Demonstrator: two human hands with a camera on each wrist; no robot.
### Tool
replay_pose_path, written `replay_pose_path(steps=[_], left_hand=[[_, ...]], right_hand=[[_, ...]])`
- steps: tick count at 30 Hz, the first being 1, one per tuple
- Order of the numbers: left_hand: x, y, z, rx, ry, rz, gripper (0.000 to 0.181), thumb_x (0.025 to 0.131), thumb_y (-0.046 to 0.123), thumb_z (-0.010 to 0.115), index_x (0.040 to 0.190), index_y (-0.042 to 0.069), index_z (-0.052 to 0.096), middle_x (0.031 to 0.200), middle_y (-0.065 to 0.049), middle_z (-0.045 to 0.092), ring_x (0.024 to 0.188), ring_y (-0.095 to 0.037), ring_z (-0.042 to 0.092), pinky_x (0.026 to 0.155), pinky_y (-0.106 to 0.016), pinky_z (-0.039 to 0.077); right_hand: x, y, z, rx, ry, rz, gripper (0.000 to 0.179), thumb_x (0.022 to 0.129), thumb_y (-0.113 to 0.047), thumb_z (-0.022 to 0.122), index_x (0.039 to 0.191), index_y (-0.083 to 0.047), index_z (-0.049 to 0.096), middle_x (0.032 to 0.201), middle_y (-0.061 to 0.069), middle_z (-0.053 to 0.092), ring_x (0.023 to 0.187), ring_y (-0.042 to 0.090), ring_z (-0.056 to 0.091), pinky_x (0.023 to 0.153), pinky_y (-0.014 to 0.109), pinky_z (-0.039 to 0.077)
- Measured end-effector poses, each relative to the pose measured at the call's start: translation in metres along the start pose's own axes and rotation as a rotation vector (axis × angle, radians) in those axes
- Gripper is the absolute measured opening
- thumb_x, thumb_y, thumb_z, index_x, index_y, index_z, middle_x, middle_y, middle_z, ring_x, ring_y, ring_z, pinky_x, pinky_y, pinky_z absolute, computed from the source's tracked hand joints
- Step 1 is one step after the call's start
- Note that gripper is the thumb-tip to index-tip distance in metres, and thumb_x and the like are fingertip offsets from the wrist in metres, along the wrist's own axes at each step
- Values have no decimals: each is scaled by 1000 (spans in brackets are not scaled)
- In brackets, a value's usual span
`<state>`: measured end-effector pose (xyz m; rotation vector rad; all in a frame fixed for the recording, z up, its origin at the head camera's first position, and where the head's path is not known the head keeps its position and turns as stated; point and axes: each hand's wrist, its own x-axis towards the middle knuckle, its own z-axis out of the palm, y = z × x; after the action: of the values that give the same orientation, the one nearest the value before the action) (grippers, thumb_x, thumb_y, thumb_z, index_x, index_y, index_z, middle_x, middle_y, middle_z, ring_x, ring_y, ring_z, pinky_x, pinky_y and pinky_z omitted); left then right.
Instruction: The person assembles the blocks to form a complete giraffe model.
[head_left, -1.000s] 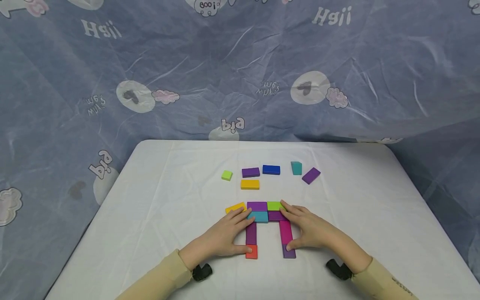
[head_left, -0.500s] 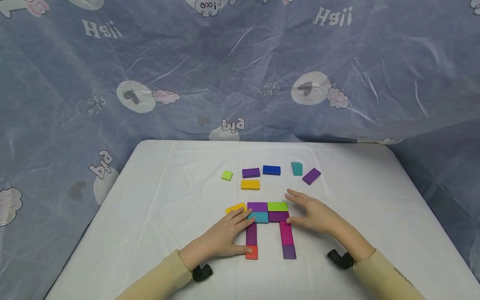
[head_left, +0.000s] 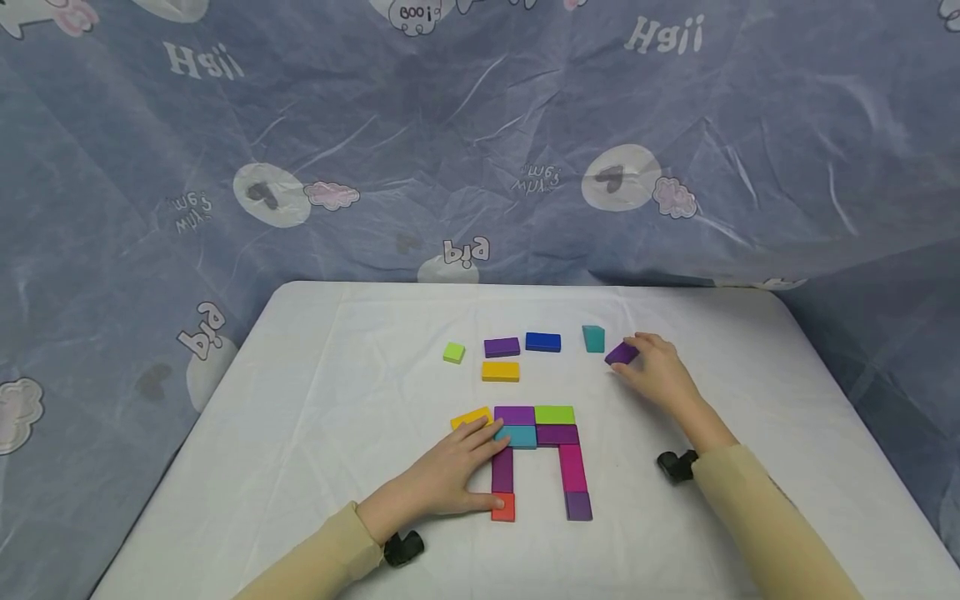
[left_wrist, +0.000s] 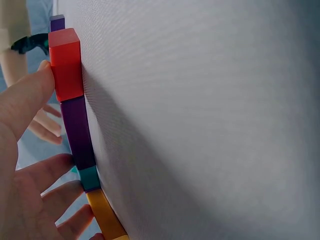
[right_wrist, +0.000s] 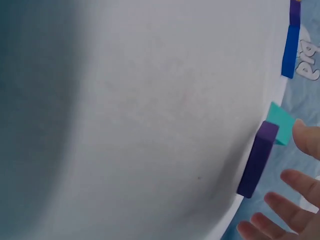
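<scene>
My left hand (head_left: 450,471) rests on the left side of an arch of flat coloured blocks. Its thumb touches the red block (head_left: 503,507), and its fingertips lie at the teal block (head_left: 519,437) and the tilted yellow block (head_left: 471,417). Below the teal one runs a purple block (left_wrist: 77,131). The arch's right leg has a magenta block (head_left: 573,468) above a purple block (head_left: 578,506). At the far right my right hand (head_left: 663,377) is over a loose purple block (head_left: 621,353). In the right wrist view its fingers (right_wrist: 290,210) are spread, apart from that block (right_wrist: 257,160).
Behind the arch lie a lime block (head_left: 453,352), a purple block (head_left: 502,347), a blue block (head_left: 543,342), a yellow block (head_left: 500,372) and a teal wedge (head_left: 593,338). A white cloth covers the table (head_left: 360,350); a patterned blue curtain (head_left: 480,150) hangs behind.
My right hand has left the arch's right side and moved away from me and rightward to the loose purple block. My left hand has stayed in place.
</scene>
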<state>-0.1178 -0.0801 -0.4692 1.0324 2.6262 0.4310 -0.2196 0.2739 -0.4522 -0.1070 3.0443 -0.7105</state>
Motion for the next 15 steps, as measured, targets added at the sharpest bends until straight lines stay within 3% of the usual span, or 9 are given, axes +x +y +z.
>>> replay_pose_path(steps=[15], left_hand=[[-1, 0, -1, -5, 8, 8, 84, 86, 59, 66, 154, 19, 36, 164, -1, 24, 151, -26, 22, 118, -47, 33]], right_hand=[[11, 4, 8, -17, -22, 74, 63, 90, -25, 71, 138, 9, 48, 136, 35, 47, 126, 50, 47, 107, 60, 40]])
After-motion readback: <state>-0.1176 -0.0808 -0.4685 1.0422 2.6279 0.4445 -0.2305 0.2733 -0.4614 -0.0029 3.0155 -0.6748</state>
